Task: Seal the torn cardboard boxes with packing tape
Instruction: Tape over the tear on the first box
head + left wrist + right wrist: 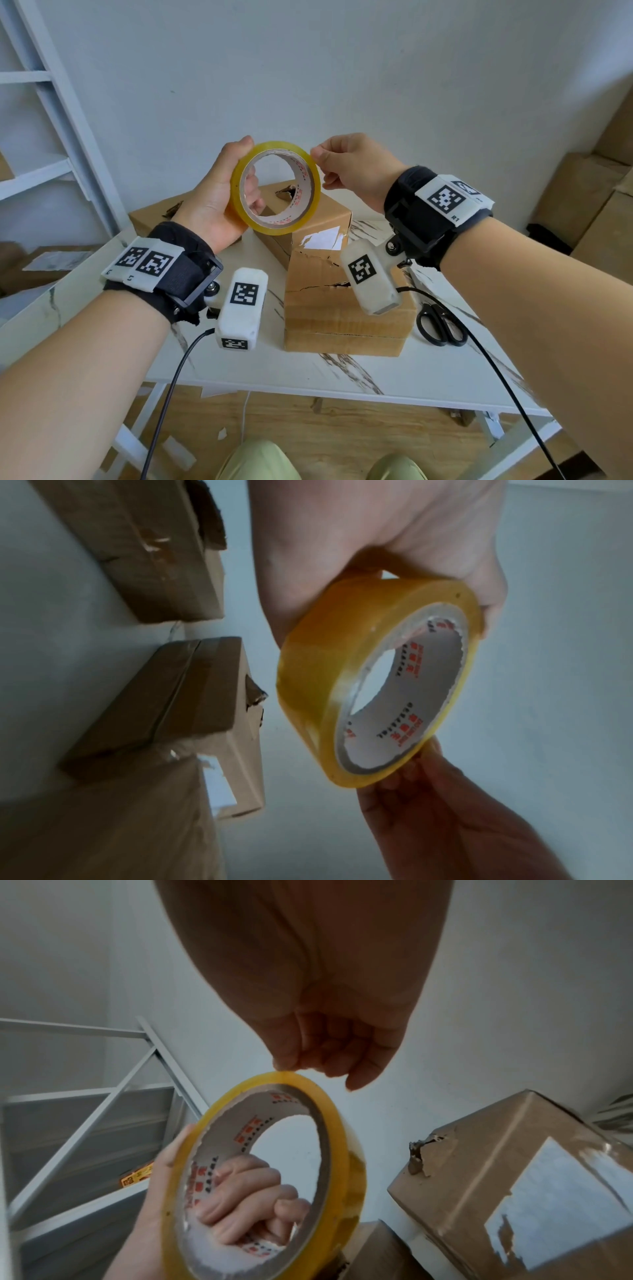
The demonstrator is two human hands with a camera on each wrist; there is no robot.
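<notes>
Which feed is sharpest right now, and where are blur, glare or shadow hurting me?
Head view: sharpest and evenly lit, edges bowed by the wide lens; tape roll and scissors crisp. Left wrist view: dim, boxes smeared, left hand soft. Right wrist view: right hand backlit and dark, glare on the box label.

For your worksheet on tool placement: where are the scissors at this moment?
In the head view, the scissors lie flat on the table at the person's right, just right of the nearest box, below the right forearm.
</notes>
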